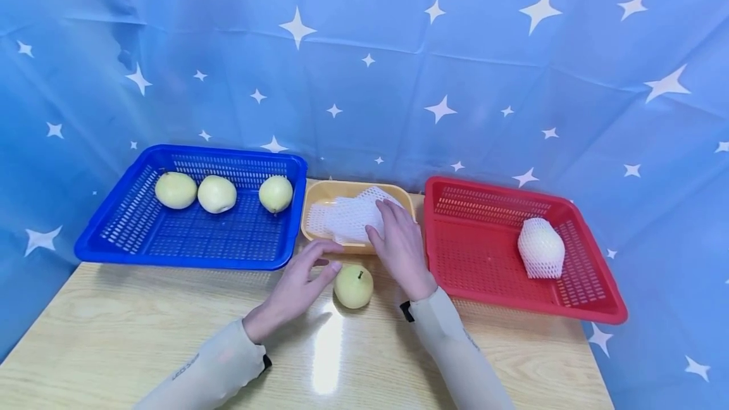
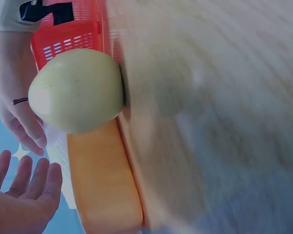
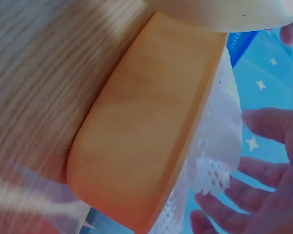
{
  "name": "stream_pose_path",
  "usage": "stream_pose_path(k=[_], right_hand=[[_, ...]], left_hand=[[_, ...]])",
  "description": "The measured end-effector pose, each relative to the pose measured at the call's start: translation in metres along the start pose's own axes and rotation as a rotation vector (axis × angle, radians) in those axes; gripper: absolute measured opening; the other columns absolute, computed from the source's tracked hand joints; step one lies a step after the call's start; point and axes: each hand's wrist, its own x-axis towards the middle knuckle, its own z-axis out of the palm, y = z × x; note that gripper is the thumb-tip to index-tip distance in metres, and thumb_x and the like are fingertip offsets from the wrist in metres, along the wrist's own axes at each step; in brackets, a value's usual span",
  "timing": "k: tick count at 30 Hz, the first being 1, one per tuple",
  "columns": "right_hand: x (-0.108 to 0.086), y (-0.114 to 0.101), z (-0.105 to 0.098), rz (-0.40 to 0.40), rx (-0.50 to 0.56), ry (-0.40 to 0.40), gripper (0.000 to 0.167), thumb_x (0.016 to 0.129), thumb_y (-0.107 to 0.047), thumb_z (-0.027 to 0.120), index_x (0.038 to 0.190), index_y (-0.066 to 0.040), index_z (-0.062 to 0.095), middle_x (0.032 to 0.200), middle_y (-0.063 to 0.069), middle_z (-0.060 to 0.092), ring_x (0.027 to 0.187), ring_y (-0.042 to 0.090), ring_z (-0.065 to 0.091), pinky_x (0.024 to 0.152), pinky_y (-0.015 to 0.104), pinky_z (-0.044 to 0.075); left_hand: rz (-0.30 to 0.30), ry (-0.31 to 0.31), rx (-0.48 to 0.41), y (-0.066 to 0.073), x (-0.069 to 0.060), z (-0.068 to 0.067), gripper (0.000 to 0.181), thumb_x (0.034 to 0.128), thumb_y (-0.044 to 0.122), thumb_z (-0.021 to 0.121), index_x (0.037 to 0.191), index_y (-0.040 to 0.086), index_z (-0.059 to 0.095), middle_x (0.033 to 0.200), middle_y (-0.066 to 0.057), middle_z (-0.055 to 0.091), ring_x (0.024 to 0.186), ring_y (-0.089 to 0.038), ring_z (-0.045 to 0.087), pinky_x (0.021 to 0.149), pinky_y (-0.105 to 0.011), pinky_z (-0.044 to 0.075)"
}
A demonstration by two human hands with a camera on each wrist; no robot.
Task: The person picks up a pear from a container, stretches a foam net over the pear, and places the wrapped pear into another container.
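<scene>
Surface (image 1: 102, 334) of pale wood carries everything. Just left of the yellow tray (image 1: 320, 192), the blue basket (image 1: 228, 233) holds three bare pears (image 1: 175, 190); just right of the tray, the red basket (image 1: 478, 264) holds one sleeved pear (image 1: 541, 247). Over the tray is the right grip (image 1: 401, 245), fingers parted and loosely bent round nothing; whether it touches the white net sleeves (image 1: 353, 219) lying in the tray, I cannot tell. The left grip (image 1: 300, 283), also spread and bare, is at the tray's near side, beside the loose pear (image 1: 353, 288) that stands stem-up before the tray. The step in hand looks like picking out a sleeve; the next move probably calls for pinching one alone and parting it from the others.
</scene>
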Motion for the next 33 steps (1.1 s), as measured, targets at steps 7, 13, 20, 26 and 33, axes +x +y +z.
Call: stream_pose_path(k=[7,13,20,26,33], right_hand=[[0.002,0.000,-0.003,0.049,0.053,0.005,0.019,0.098,-0.015,0.072,0.114,-0.005,0.070,0.108,0.013,0.069,0.102,0.033,0.064,0.086,0.050,0.051],[-0.005,-0.003,-0.019,0.171,0.378,0.022,0.021,0.099,-0.015,0.070,0.116,-0.004,0.067,0.113,0.013,0.068,0.109,0.029,0.063,0.097,0.046,0.050],[-0.017,-0.007,-0.042,0.305,0.781,-0.032,0.024,0.098,-0.016,0.072,0.117,-0.003,0.065,0.111,0.013,0.066,0.105,0.023,0.060,0.087,0.029,0.050],[-0.023,-0.004,-0.052,0.321,0.838,-0.040,0.024,0.098,-0.015,0.072,0.117,-0.002,0.064,0.112,0.013,0.065,0.106,0.024,0.060,0.084,0.021,0.054],[-0.031,-0.001,-0.054,0.330,0.838,-0.049,0.023,0.098,-0.013,0.072,0.116,-0.002,0.063,0.110,0.014,0.064,0.106,0.024,0.059,0.082,0.022,0.052]], left_hand=[[0.046,0.018,-0.023,-0.003,0.000,0.003,0.026,0.1063,0.018,0.058,0.129,0.008,0.066,0.131,-0.003,0.064,0.124,-0.024,0.059,0.100,-0.047,0.054],[0.166,0.139,-0.052,-0.003,0.002,0.007,0.024,0.1028,0.006,0.058,0.126,0.006,0.065,0.130,-0.007,0.062,0.122,-0.023,0.058,0.102,-0.036,0.050],[0.285,0.349,-0.125,0.016,0.010,0.011,0.042,0.0919,-0.009,0.061,0.133,-0.006,0.053,0.145,-0.021,0.045,0.135,-0.028,0.044,0.113,-0.032,0.041],[0.295,0.422,-0.034,0.027,0.029,0.002,0.058,0.0910,-0.008,0.067,0.145,-0.005,0.048,0.148,-0.021,0.047,0.136,-0.034,0.046,0.117,-0.035,0.036],[0.215,0.342,0.078,0.031,0.040,-0.004,0.058,0.0894,0.002,0.079,0.142,0.001,0.054,0.128,-0.015,0.063,0.126,-0.031,0.056,0.108,-0.046,0.043]])
